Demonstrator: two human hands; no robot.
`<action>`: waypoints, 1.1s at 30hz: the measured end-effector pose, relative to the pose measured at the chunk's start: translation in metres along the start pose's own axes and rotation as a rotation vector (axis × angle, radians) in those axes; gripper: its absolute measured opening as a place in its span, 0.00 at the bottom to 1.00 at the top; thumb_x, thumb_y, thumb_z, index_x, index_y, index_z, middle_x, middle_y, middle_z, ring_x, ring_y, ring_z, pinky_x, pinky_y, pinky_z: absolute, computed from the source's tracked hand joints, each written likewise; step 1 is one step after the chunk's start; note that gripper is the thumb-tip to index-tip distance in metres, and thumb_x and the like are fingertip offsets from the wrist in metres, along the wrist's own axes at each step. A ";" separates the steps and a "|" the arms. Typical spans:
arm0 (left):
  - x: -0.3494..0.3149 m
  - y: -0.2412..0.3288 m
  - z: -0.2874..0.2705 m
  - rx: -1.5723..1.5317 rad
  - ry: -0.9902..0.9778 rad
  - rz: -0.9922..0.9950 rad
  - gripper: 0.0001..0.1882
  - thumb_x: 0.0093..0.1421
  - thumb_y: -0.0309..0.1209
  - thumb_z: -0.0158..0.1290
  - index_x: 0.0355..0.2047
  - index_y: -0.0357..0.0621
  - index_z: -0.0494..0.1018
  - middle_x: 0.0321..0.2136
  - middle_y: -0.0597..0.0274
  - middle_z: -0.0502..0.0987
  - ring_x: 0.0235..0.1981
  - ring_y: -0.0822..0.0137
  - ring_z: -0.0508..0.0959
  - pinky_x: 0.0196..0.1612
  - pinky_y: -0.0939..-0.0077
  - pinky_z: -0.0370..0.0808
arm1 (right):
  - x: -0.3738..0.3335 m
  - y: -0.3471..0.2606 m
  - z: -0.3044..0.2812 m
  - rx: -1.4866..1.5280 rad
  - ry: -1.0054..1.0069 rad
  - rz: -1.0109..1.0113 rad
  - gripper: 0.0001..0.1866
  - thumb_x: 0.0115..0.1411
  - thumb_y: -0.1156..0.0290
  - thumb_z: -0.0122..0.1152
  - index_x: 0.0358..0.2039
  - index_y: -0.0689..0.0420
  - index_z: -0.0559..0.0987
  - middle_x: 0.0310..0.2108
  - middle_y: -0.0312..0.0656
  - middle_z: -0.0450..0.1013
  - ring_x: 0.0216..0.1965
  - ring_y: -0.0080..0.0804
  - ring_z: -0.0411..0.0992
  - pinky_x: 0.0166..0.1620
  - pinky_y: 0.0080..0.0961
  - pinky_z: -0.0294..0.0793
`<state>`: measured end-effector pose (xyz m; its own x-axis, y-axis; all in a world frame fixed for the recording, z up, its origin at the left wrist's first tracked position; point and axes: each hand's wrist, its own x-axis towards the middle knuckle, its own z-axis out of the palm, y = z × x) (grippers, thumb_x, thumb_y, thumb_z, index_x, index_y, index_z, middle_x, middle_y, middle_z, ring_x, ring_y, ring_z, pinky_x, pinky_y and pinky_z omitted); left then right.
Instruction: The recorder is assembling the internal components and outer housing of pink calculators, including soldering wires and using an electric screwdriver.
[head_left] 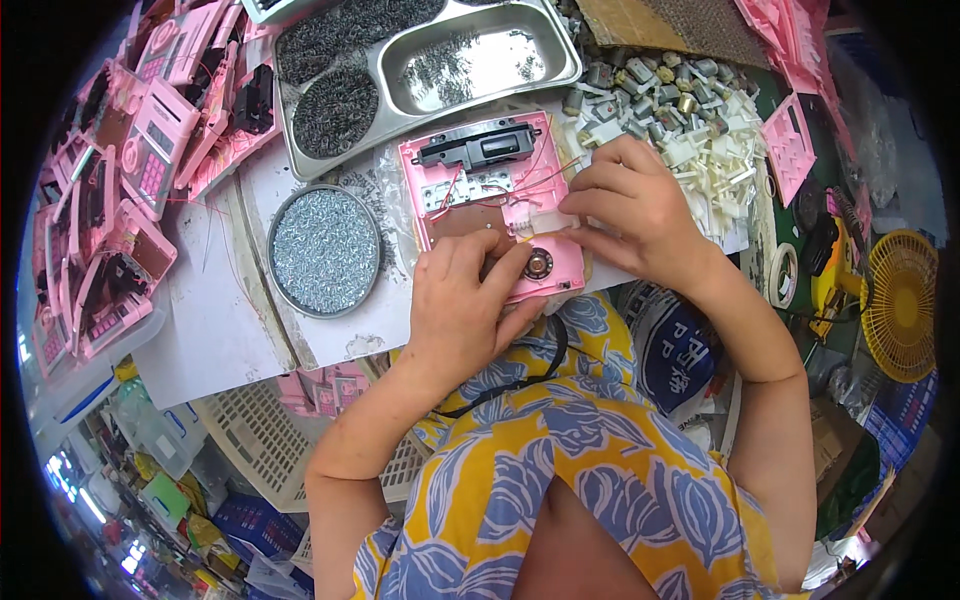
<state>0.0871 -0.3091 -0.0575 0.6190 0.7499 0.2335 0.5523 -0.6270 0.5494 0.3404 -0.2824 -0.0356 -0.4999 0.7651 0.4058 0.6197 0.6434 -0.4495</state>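
Note:
In front of me on the worktable lies an opened pink plastic housing. A black mechanism is fitted across its far end, beside a brown circuit board with thin red wires. Near its close edge sits a round, speaker-like part. My left hand is closed on the housing's near left side, fingertips next to the round part. With bent fingers my right hand pinches a small white plastic part at the housing's right side. Its fingertips partly cover that part.
Left of the housing stands a round dish of small silvery screws. Behind is a metal compartment tray holding dark small pieces. White plastic parts with little motors are heaped at right. Several pink housings pile up at left. A yellow basket is far right.

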 end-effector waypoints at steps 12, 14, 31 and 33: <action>0.005 -0.004 -0.008 0.122 -0.149 0.105 0.32 0.53 0.41 0.65 0.56 0.44 0.72 0.62 0.58 0.71 0.45 0.57 0.73 0.50 0.61 0.67 | 0.011 -0.014 0.012 -0.125 -0.198 0.115 0.16 0.49 0.64 0.74 0.38 0.54 0.82 0.38 0.36 0.74 0.46 0.42 0.69 0.50 0.37 0.71; 0.006 -0.004 -0.014 0.125 -0.183 0.116 0.32 0.53 0.40 0.64 0.57 0.44 0.72 0.62 0.58 0.71 0.45 0.57 0.73 0.49 0.62 0.67 | 0.010 0.000 0.001 0.076 -0.170 0.123 0.15 0.50 0.65 0.74 0.38 0.54 0.83 0.38 0.37 0.75 0.45 0.42 0.70 0.49 0.37 0.71; 0.055 0.011 -0.028 -0.514 0.045 -0.199 0.17 0.58 0.20 0.60 0.49 0.36 0.75 0.37 0.61 0.79 0.27 0.79 0.72 0.30 0.85 0.70 | 0.011 0.046 -0.034 -0.346 0.258 0.220 0.12 0.49 0.66 0.68 0.33 0.55 0.79 0.38 0.43 0.74 0.48 0.44 0.69 0.52 0.42 0.69; 0.082 0.019 -0.027 -0.671 -0.020 -0.352 0.15 0.59 0.21 0.61 0.47 0.35 0.75 0.36 0.64 0.79 0.28 0.81 0.73 0.33 0.85 0.72 | 0.013 0.007 -0.029 -0.073 0.197 0.184 0.12 0.49 0.68 0.69 0.33 0.56 0.78 0.34 0.42 0.74 0.41 0.44 0.72 0.46 0.39 0.74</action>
<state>0.1336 -0.2544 -0.0064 0.4828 0.8739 -0.0567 0.2647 -0.0839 0.9607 0.3557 -0.2691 -0.0099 -0.2520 0.8442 0.4731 0.7344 0.4852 -0.4746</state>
